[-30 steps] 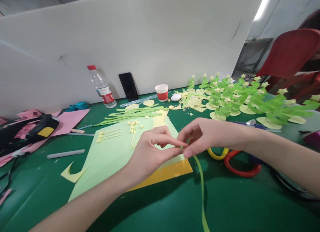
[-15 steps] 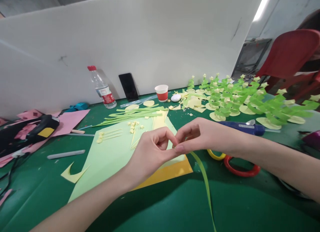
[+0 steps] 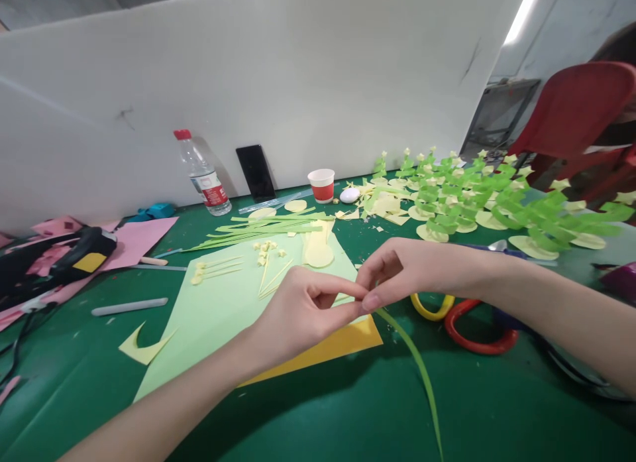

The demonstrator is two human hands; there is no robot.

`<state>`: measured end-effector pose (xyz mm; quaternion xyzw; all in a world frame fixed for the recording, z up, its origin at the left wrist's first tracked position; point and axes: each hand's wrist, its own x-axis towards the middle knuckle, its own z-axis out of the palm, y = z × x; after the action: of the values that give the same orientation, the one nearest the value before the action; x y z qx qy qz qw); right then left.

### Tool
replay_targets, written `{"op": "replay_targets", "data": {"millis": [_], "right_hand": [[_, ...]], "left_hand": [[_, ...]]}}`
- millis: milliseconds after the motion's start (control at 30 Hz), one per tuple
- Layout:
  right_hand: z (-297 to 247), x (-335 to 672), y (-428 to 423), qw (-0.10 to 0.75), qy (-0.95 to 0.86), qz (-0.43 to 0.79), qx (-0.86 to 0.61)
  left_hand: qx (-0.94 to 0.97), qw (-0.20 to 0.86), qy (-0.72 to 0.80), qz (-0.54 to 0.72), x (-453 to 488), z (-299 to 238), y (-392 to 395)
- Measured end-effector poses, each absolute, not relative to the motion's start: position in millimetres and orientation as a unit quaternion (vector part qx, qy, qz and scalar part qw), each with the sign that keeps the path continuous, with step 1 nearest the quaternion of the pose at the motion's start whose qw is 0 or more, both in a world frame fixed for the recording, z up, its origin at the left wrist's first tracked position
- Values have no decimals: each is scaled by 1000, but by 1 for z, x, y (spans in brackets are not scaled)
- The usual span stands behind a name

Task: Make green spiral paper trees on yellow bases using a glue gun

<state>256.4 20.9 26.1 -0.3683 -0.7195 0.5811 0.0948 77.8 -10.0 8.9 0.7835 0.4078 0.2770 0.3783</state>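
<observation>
My left hand (image 3: 303, 316) and my right hand (image 3: 405, 273) meet fingertip to fingertip above the table. Both pinch the end of a long green paper strip (image 3: 420, 362), whose free length curves down to the right toward the front edge. The pinched end itself is hidden by the fingers. Beneath them lie a pale green sheet (image 3: 213, 336) and an orange sheet (image 3: 338, 349). On the pale green sheet are several small yellow paper stars (image 3: 265, 250), thin yellow sticks (image 3: 221, 266) and a round yellow paper piece (image 3: 318, 255).
Scissors with red and yellow handles (image 3: 481, 346) lie by my right forearm. Behind are green paper strips (image 3: 258, 230), a paper cup (image 3: 322, 185), a bottle (image 3: 206, 180), a phone (image 3: 255, 172) and several paper plants (image 3: 457, 190). Pink paper (image 3: 142, 240) is at left.
Both hands have shifted slightly right and down, still pinched together. The green strip's hanging length has swung right, and the round yellow piece shows more fully.
</observation>
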Motion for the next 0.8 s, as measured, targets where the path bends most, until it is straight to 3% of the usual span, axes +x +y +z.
{"op": "replay_targets", "data": {"millis": [133,467,800], "right_hand": [[26,254,21,108,-709,599,-357],[20,247,16,178,-698,582,-377],[20,252,20,142,-708,584,-371]], "left_hand": [[788,335,403,323,80,12,-9],[762,348,436,328,81,9,-5],[830,345,349,265,76,11,-5]]}}
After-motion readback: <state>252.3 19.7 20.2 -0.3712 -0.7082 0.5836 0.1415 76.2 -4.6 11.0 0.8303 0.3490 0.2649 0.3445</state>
